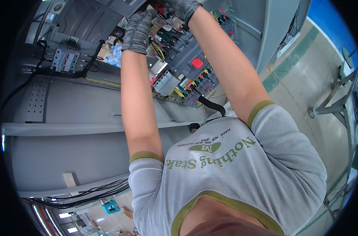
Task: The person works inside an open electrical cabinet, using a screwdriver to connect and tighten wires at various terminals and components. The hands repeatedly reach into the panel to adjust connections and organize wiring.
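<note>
Both my hands wear grey knitted gloves and reach up into an electrical cabinet at the top edge of the view. My left hand (138, 32) is beside a large grey housing (86, 21), its fingertips close to a small dark and red part I cannot make out. My right hand (185, 8) is just to the right of that part, and the frame edge cuts off most of its fingers. Below both hands lies a grey breaker (187, 63) with a red button (197, 63). Whether either hand grips anything is hidden.
Terminals with coloured wires (187, 84) crowd the panel close to my forearms. A small white breaker (64, 59) with black cables sits at the left. Grey cabinet rails (96, 128) cross below it. A wheeled metal stand (334, 108) is on the floor at the right.
</note>
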